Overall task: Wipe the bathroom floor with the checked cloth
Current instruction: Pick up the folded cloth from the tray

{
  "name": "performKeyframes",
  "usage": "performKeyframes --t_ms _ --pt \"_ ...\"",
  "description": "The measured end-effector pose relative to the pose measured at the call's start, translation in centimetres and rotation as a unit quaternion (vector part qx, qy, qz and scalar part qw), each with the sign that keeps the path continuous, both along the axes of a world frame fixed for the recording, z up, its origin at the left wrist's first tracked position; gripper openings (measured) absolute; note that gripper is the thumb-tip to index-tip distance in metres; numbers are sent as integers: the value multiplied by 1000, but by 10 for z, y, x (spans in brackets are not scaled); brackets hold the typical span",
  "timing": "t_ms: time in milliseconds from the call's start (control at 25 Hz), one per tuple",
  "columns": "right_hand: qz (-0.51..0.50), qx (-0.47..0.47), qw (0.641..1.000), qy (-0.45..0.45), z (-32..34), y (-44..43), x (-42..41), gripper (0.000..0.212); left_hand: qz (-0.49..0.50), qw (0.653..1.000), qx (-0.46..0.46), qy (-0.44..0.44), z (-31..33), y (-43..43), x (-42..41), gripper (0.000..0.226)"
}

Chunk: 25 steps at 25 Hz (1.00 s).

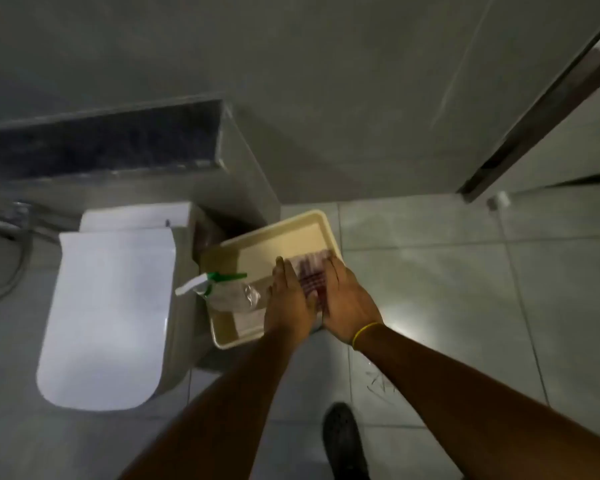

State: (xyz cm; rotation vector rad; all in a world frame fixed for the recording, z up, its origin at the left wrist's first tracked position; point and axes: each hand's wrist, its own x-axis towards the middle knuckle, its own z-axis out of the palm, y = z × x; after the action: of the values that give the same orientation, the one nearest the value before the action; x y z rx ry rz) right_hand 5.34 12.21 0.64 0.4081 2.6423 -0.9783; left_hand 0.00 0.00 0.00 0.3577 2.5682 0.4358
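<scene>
The red-and-white checked cloth (310,277) lies folded in a beige plastic tray (257,245) on the grey tiled floor (447,289), beside the toilet. My left hand (288,299) and my right hand (345,303) both rest on the cloth, one at each side, fingers closing around its edges. A yellow band circles my right wrist. Most of the cloth is hidden under my hands.
A clear spray bottle (222,292) with a green-and-white nozzle lies in the tray's left part. A white toilet (111,306) with its lid down stands to the left. My dark shoe (343,441) is on the tiles below. A door edge (534,116) stands at the right.
</scene>
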Motion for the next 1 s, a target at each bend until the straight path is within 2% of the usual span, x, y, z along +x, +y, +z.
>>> performKeyframes --t_ms 80,160,320,440,520,560,680,760,840,960,1000 --pt "-67 -38 997 -32 -57 -10 -23 94 84 995 -3 -56 -58 7 -18 99" --pt "-115 -25 991 -70 -98 -12 -48 89 172 981 -12 -90 -107 12 -44 94" --pt "-139 6 986 -93 -165 -18 -69 81 192 978 -28 -81 -181 18 -60 64" --pt "-107 31 987 -115 -189 -17 -74 73 248 965 -17 -86 -211 13 -67 61" --pt "-95 52 988 -113 -196 -21 -73 64 307 944 20 -121 -217 12 -63 55" --pt "-95 67 987 -111 -197 -23 -73 59 345 926 63 -141 -218 11 -62 44" --pt "-106 55 987 -104 -199 -23 -77 49 435 849 217 -205 -206 21 -62 17" --pt "-123 -13 989 -82 -191 -12 -77 49 422 838 278 -208 -189 28 -63 13" --pt "-166 -110 980 -27 -175 7 -67 52 374 834 342 -217 -164 38 -62 21" --pt "-267 -214 939 28 -148 42 -39 47 318 803 433 -259 -122 59 -47 16" --pt "-313 -264 911 37 -142 56 -25 47 310 785 460 -277 -108 69 -37 17"
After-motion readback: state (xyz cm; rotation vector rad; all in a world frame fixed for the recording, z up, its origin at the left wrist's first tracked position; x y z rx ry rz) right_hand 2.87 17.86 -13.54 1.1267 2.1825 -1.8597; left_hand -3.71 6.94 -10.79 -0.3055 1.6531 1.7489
